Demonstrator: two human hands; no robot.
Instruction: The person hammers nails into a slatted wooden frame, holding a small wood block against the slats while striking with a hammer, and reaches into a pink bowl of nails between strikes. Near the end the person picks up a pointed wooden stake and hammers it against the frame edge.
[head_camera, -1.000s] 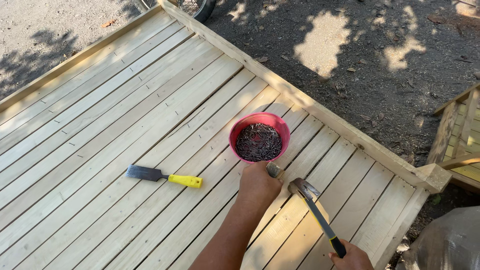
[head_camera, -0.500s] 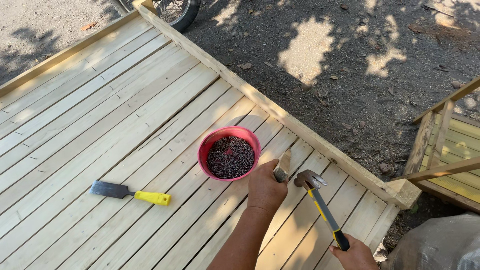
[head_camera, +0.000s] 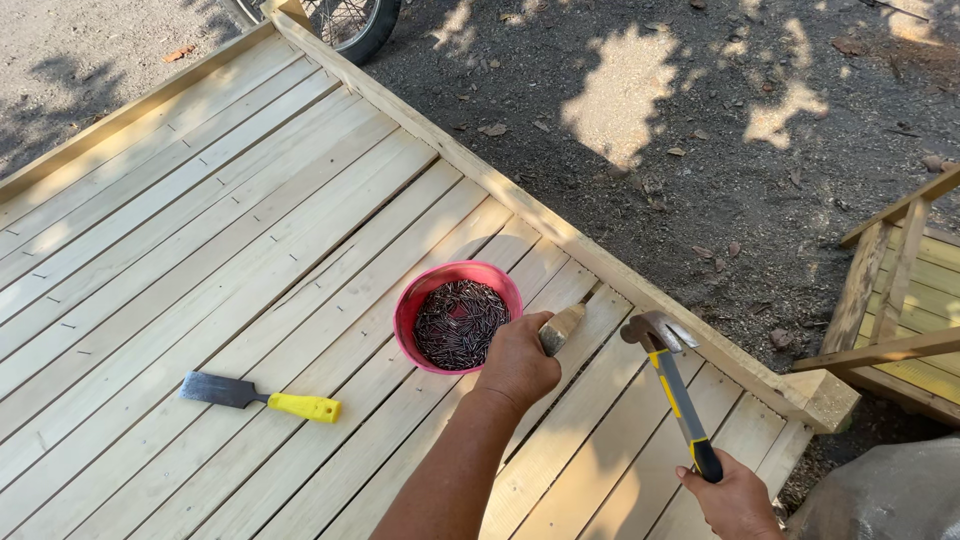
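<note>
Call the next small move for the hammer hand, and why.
Probably a short swing of the claw hammer onto the small wood block. The left hand holds that block down between slats on the wooden platform, and the right hand has the hammer head raised just beside it, not yet touching.

No packages, labels, signs or screens appear anywhere in this view of the wooden deck (head_camera: 200, 230), from twelve o'clock round to six.
</note>
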